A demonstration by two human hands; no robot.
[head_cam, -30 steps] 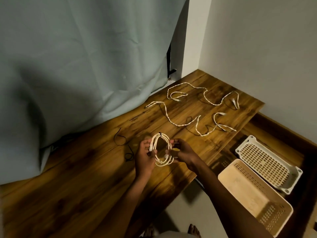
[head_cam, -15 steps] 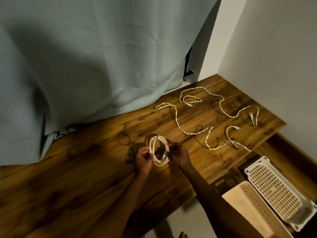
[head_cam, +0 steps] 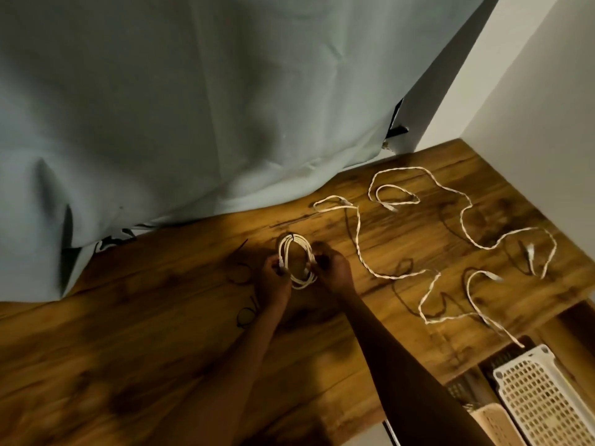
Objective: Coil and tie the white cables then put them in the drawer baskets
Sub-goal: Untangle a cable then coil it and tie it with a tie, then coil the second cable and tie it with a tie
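A pale curtain [head_cam: 193,107] hangs over the back of a wooden table [head_cam: 128,365] and fills the left and upper part of the view. Thin black ties [head_cam: 240,273] lie on the table just left of the hands. At the middle of the table, the left hand [head_cam: 273,281] pinches the left side of a coiled white cable [head_cam: 297,262], its fingers curled around the strands. The right hand [head_cam: 333,268] grips the coil's right side, fingers curled in as well. A black tie wraps the far end of the coil. Right of the hands, two loose white cables [head_cam: 450,236] snake across the table, uncoiled. Beyond the table's right front corner sits a white perforated basket [head_cam: 544,397], and a beige basket [head_cam: 495,426] lies just beside it, nearer the person.
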